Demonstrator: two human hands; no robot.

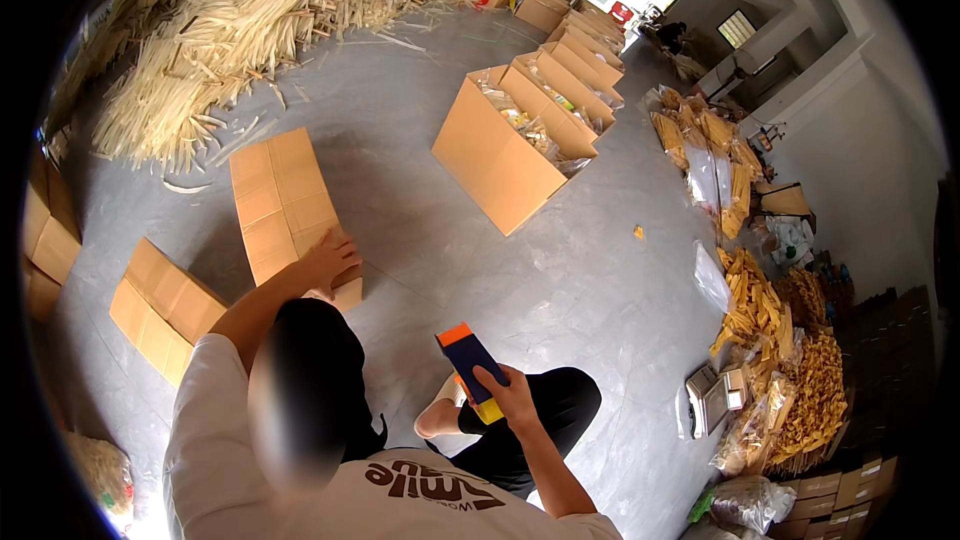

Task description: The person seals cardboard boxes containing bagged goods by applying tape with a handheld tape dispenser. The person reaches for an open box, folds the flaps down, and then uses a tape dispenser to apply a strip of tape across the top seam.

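My left hand (333,262) grips the near right end of a tall brown cardboard box (280,195), its fingers bent over the edge. In my right hand (510,395) is a small oblong block-shaped thing (465,355), dark blue with an orange end and a yellow end. I cannot make out its exact kind. The hand wraps round its near part, above my bent knee. Left of the held box lies another, smaller-looking cardboard box (160,305), apart from my hand.
A row of open cardboard boxes (505,155) filled with bagged goods runs away ahead. Pale dry strips (230,35) are heaped at far left. To the right lie yellowish bundles (760,310), plastic bags (745,500) and a scale (708,400). One small yellow scrap (638,232) lies on the grey floor.
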